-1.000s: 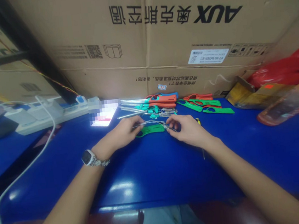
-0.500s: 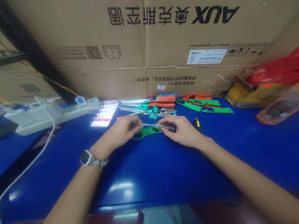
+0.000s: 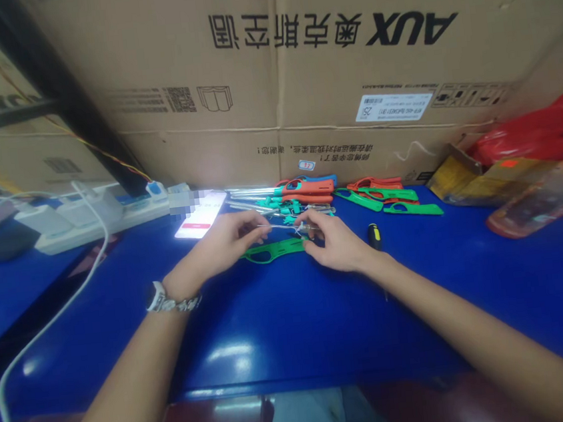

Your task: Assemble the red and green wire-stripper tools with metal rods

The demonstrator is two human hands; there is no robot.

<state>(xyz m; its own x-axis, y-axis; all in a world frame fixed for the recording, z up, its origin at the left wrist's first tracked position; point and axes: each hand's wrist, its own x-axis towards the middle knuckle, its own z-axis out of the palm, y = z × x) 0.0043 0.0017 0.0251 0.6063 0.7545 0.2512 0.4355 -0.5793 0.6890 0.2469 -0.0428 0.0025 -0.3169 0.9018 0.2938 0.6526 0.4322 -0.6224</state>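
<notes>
My left hand (image 3: 234, 237) pinches the far end of a thin whitish tube (image 3: 279, 226) between thumb and fingers. This tube runs across to a clear lighter insert (image 3: 310, 229), which my right hand (image 3: 339, 240) grips, partly hiding it. Below both hands a green lighter shell half (image 3: 270, 252) lies on the table, its right end covered by my right fingers. Just behind are several long-nosed lighters (image 3: 304, 188) with orange handles and metal rods, along with loose teal parts (image 3: 273, 204).
More green and orange shell halves (image 3: 412, 208) lie at the back right. A yellow-black screwdriver (image 3: 375, 236) is beside my right wrist. A lit phone (image 3: 200, 214) and a white power strip (image 3: 96, 224) are at left. A large carton (image 3: 299, 88) stands behind the blue table (image 3: 294, 330).
My left hand has turned slightly, wrist and watch rotating. The insert in my right hand is more covered by the fingers. The whole view has shifted a little.
</notes>
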